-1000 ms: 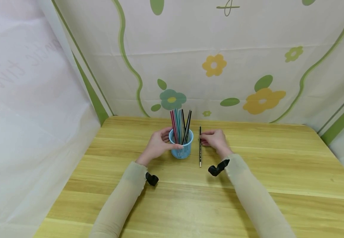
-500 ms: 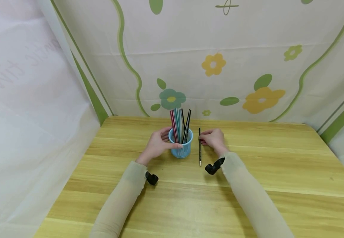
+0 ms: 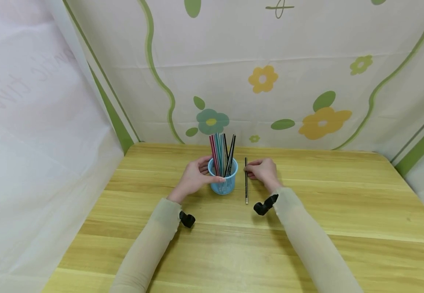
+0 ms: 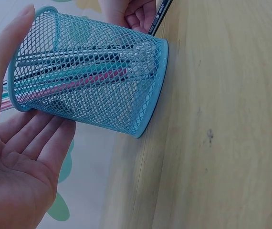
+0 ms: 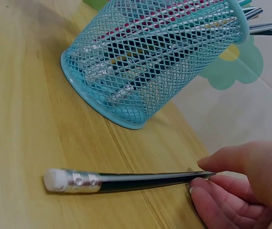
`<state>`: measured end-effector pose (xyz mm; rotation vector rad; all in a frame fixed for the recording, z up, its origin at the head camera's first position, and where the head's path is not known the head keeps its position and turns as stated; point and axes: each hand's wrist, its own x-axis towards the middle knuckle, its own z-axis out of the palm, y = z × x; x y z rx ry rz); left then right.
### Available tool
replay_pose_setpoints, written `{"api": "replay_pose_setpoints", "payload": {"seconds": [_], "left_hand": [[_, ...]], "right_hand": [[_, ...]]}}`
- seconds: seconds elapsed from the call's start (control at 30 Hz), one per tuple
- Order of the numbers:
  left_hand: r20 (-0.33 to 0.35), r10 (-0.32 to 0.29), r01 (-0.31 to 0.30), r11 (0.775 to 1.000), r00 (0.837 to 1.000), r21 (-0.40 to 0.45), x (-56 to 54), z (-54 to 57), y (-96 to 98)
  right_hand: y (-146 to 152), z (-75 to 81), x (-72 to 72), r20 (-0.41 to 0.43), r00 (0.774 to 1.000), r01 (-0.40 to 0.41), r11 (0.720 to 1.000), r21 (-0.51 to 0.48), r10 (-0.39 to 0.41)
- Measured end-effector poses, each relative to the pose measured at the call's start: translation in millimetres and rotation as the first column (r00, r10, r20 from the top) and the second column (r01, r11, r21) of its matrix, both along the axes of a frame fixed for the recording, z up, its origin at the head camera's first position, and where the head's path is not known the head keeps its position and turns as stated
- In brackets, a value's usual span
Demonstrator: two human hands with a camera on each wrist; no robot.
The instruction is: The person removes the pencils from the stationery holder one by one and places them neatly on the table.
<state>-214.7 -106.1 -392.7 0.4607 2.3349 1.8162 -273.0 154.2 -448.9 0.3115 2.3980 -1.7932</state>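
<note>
Cup [image 4: 121, 112]: light blue mesh, upright on its base, in the left hand [image 3: 193, 179]. Pencils [image 3: 218, 148] inside, eraser ends down; pink ones lean toward 11 o'clock, teal mid, some black toward 1. Loose pencil [image 5: 141, 181]: black, white eraser, silvery ferrule; at cup's 3 o'clock, apart, eraser to 6; pinched by right hand [image 3: 265, 171]; contact with wood unclear

Yellowish wood-grain table [image 3: 344, 207] stands before a white hanging [image 3: 212, 36] printed with flowers [image 3: 312, 126], wrinkled whitish sheet [image 3: 40, 162] at left.
</note>
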Motion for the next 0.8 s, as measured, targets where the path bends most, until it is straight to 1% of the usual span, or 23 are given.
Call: {"api": "replay_pose_setpoints", "payload": {"seconds": [0.13,0.3,0.4,0.53,0.6,0.77,0.8], "left_hand": [[-0.002,0.0,0.0,1.0,1.0,0.007,0.2,0.3,0.5],[-0.006,0.004,-0.004,1.0,1.0,-0.003,0.8,1.2,0.7],[-0.009,0.005,-0.005,1.0,1.0,-0.006,0.8,0.9,0.6],[-0.002,0.007,-0.007,1.0,1.0,-0.007,0.1,0.0,0.6],[0.006,0.01,-0.01,1.0,1.0,-0.009,-5.0,-7.1,0.2],[-0.001,0.018,-0.018,1.0,1.0,-0.004,-19.8,-30.4,-1.5],[-0.006,0.018,-0.018,1.0,1.0,-0.002,-20.7,-32.2,-1.7]], "right_hand": [[0.8,0.0,-0.4,0.007,1.0,0.014,1.0,-0.028,-0.014],[2.0,1.3,0.4,0.008,1.0,0.012,1.0,-0.017,-0.012],[2.9,4.0,2.1,0.004,1.0,0.006,1.0,-0.015,-0.006],[4.2,9.4,4.7,0.001,1.0,0.008,0.999,-0.051,-0.008],[5.6,12.0,5.6,-0.005,1.0,0.003,0.998,-0.066,-0.003],[8.5,18.9,5.9,-0.025,1.0,-0.012,0.996,-0.094,0.01],[8.5,20.6,5.8,-0.026,1.0,-0.011,0.995,-0.098,0.009]]}}
